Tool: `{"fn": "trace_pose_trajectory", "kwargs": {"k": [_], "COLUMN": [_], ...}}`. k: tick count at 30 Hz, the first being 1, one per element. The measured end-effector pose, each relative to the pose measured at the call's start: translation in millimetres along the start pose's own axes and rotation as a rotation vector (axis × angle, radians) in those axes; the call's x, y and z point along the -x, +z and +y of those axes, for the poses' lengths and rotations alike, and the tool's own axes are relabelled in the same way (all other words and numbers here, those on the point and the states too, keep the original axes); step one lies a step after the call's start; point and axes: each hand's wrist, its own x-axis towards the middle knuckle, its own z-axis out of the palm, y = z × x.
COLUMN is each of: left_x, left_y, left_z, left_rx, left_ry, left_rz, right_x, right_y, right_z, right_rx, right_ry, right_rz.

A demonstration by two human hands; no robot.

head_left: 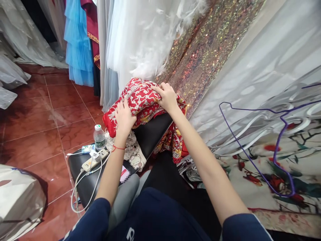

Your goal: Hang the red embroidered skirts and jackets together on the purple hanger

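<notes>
Both hands press flat on a folded red embroidered garment piled on a black bench: left hand open on its near-left edge, right hand open-fingered on top. Beside the left wrist stand a water bottle and a power strip.

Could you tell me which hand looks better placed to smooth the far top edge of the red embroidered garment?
Probably the right hand: it already rests on the far top edge of the red embroidered garment, while the left hand lies flat on its nearer left part.
</notes>
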Motion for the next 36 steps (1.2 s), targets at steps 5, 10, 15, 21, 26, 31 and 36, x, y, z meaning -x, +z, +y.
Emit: {"fn": "trace_pose_trajectory", "kwargs": {"k": [5,10,15,21,26,31,36], "left_x": [0,7,28,76,86,64,56], "left_y": [-5.6,-30.0,-54.6,-102.4,-94.2,-56.4,-14.9], "left_z": [-5,-2,16,30,50,64,75], "left_rx": [0.032,0.03,0.043,0.237,0.558,0.641,0.659], "left_ry": [-0.076,0.013,0.109,0.422,0.538,0.601,0.452], "left_rz": [0.114,0.314,0.309,0.333,0.857,0.662,0.258], "right_x": [3,0,-12,-38,-26,28,123], "right_y": [3,-5,-26,-48,-84,-103,-89], "right_z": [-3,-44,-91,-47,10,55,81], "right_rx": [0.019,0.01,-0.001,-0.092,-0.132,-0.237,-0.466], "right_ry": [-0.031,-0.025,-0.291,-0.011,0.319,0.457,0.552], "right_rz": [-0.001,0.074,0.008,0.158,0.284,0.503,0.799]}}
